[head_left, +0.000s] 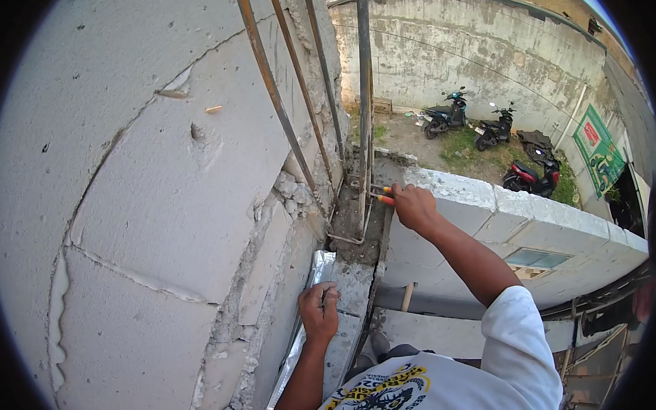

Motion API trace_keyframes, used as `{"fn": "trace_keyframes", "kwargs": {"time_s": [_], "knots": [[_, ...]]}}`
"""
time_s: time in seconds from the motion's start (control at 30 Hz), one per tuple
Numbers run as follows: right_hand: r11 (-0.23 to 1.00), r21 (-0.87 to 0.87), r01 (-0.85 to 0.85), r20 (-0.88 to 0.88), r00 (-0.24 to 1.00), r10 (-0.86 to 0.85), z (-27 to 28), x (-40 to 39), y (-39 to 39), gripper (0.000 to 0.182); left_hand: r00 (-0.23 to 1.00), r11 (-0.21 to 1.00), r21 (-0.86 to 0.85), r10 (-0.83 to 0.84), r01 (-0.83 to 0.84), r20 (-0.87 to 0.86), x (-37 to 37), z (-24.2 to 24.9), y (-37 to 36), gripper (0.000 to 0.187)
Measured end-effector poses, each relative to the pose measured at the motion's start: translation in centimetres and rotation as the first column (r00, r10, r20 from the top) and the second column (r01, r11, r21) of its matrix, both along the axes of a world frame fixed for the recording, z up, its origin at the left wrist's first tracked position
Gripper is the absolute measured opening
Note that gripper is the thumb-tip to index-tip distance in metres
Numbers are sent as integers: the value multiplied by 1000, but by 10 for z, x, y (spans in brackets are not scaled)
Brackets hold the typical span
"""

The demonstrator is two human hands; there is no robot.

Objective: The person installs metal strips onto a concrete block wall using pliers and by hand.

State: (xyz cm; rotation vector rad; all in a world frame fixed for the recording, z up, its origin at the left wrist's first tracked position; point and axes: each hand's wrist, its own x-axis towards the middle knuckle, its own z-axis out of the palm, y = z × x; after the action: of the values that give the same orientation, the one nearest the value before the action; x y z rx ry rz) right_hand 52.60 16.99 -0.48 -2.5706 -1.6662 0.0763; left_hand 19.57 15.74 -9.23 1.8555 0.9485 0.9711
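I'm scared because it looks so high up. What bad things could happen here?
The right hand works an orange-handled tool at the rusty steel rods; if it slips, the hand might scrape on metal. The left hand grips the grey block edge, which looks crumbly. With parked motorbikes far below, leaning out could mean a fall.

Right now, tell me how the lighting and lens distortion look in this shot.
Head view: strong fisheye, with dark vignette corners and the block wall and rebar bowed. Hard sunlight on the yard and motorbikes; no glare. Right hand on pliers and left hand look sharp.
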Motion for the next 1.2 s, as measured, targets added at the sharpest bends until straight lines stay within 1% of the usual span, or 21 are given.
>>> {"fn": "trace_keyframes", "kwargs": {"time_s": [0.13,0.2,0.23,0.3,0.47,0.5,0.53,0.6,0.67,0.73,0.77,0.8,0.83,0.87,0.93,0.97,1.03,1.07,1.1,1.17,1.2], "knots": [[1000,-13,14,-41,999,-15,12,-3,-14,34,1000,1000,9,9,-9,8,-1,7,4,16],[989,138,50,-242,970,-15,29,-10,-27,39,1000,1000,7,5,-5,-6,-6,8,1,16],[989,140,55,-246,969,-19,27,-8,-27,39,1000,1000,10,8,-8,-5,-6,7,1,16],[891,440,111,-313,949,36,19,0,-30,43,1000,1000,19,-4,4,-12,-3,7,0,15],[925,361,119,-401,915,39,0,-7,-40,55,1000,996,-90,12,-11,12,0,14,-2,15],[942,320,98,-399,916,40,3,-14,-47,59,1000,996,-85,12,-11,10,1,14,0,15],[949,281,142,-448,894,-1,8,-21,-54,65,1000,997,-71,21,-21,-7,1,12,0,16],[952,276,129,-488,872,24,-1,-16,-55,67,998,996,-71,53,-55,-36,-3,10,-4,16],[953,278,120,-522,852,45,-12,-9,-55,69,997,999,-15,49,-50,-65,-2,9,-2,16],[810,582,71,-447,860,246,-19,-3,-48,64,995,998,4,63,-63,-82,-1,8,0,16],[812,581,55,-444,857,260,-18,-3,-44,64,992,998,19,66,-64,-107,-1,7,-2,15],[748,638,183,-537,802,261,-17,-6,-38,55,991,997,15,83,-81,-104,-1,7,-2,15],[674,669,314,-620,736,273,-14,-10,-31,46,990,990,123,88,-75,-110,1,7,0,13],[681,668,299,-617,735,283,-16,-11,-20,46,989,971,229,95,-67,-117,2,8,0,11],[357,771,526,-632,699,334,-22,-10,13,30,987,969,232,110,-82,-113,3,8,-1,10],[366,776,514,-626,699,345,-21,-9,25,30,987,968,237,109,-80,-116,4,9,0,10],[250,680,690,-668,442,599,-15,-9,47,23,987,966,244,121,-91,-109,4,10,0,10],[198,663,722,-649,422,633,1,-15,52,27,987,964,253,117,-86,-109,5,10,0,9],[217,668,712,-651,418,634,7,-13,53,27,986,964,243,133,-105,-100,5,11,-2,9],[75,613,786,-589,392,707,21,-11,58,30,988,966,247,107,-76,-113,5,16,-1,8],[-4,650,760,-514,444,734,31,-10,51,28,986,971,226,113,-83,-125,4,19,-2,8]]}}
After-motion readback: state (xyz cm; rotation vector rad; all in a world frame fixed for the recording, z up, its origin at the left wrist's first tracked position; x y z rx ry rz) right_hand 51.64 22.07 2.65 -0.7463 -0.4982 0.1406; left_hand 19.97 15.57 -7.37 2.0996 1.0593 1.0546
